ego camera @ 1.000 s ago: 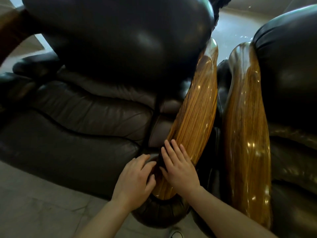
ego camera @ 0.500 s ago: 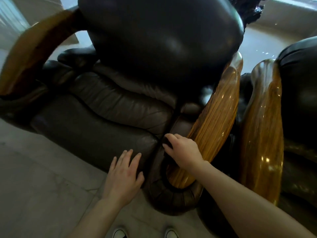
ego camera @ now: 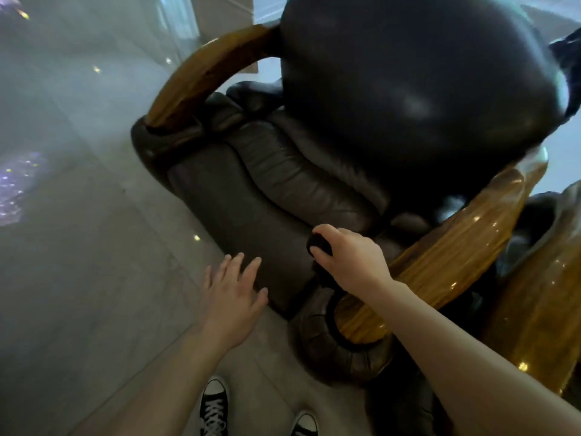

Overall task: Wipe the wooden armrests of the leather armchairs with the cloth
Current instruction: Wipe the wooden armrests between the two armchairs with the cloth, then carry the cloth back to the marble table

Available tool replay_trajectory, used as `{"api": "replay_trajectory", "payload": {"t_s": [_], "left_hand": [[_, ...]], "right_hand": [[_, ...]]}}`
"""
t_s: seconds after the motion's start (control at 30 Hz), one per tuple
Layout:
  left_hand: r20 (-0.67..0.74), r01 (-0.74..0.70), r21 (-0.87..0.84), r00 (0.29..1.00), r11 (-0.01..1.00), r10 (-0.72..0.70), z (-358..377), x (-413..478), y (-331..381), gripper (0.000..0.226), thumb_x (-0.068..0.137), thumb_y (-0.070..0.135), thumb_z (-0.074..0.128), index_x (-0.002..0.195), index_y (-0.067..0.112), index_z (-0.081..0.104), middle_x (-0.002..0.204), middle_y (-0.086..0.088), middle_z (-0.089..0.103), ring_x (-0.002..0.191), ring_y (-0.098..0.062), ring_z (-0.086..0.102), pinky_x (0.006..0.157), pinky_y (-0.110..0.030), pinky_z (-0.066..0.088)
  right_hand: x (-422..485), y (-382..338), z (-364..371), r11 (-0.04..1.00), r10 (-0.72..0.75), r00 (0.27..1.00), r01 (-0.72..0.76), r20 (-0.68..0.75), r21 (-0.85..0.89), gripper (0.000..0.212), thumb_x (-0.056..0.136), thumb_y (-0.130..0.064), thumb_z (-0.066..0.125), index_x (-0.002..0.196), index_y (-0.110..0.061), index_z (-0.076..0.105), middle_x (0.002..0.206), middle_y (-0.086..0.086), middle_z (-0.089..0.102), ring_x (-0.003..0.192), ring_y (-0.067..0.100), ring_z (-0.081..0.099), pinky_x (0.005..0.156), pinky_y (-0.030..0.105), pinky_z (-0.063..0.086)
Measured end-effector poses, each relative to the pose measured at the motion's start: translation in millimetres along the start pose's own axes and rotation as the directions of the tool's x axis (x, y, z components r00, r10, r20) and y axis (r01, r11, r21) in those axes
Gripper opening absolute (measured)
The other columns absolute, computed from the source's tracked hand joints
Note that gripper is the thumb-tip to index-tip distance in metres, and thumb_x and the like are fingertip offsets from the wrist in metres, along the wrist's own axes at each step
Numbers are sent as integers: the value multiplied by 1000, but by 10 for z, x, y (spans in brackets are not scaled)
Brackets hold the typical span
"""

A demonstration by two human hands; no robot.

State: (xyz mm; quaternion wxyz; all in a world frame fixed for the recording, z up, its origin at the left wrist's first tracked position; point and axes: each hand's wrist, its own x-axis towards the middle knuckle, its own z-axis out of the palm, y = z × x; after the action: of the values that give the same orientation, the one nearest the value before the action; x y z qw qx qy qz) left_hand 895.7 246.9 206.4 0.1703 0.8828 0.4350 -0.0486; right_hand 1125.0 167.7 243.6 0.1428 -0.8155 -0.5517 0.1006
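A dark leather armchair (ego camera: 314, 190) fills the middle of the view. Its glossy wooden armrest (ego camera: 456, 256) runs on the right, and a second wooden armrest (ego camera: 204, 77) curves at the far left. My right hand (ego camera: 349, 259) is closed around a dark bunched cloth (ego camera: 319, 245), held over the seat's front corner just left of the near armrest. Part of the cloth hangs below my fist. My left hand (ego camera: 231, 294) hovers open with fingers spread beside the seat's front edge, holding nothing.
A second armchair's wooden armrest (ego camera: 540, 294) stands close on the right, almost touching the first chair. Grey tiled floor (ego camera: 78, 247) stretches to the left. My two black sneakers (ego camera: 215, 404) show at the bottom.
My right hand has left the near armrest, closed on the dark cloth and moved over the seat. My left hand has pulled away to the left and opened. The view has swung left.
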Motion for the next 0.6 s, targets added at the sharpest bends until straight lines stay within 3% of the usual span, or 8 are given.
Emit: {"api": "replay_trajectory", "payload": {"t_s": [0.17,0.27,0.6], "left_hand": [[9,101,22,995,995,-101,-123,-396,-224,63,95,56,25,152,31,17,159,-3,24,147,-24,18,118,-47,16],[-7,166,86,986,982,-166,-184,-623,-419,74,85,60,9,152,29,21,156,-3,28,143,-22,27,114,-41,21],[-66,389,-17,919,921,-389,-159,-1466,-1489,63,96,56,32,152,31,20,159,-5,25,146,-25,23,117,-46,19]], "right_hand": [[105,-317,164,997,-75,995,74,69,10,43,96,-54,53,135,-38,46,104,-10,65,78,8,54,58,26,46],[117,-584,258,991,-132,988,129,77,34,43,94,-54,55,133,-38,49,102,-9,67,83,13,63,61,30,50],[-38,-2010,622,946,-324,926,318,196,62,35,93,-49,60,123,-31,58,100,-6,67,87,18,65,70,38,56]]}}
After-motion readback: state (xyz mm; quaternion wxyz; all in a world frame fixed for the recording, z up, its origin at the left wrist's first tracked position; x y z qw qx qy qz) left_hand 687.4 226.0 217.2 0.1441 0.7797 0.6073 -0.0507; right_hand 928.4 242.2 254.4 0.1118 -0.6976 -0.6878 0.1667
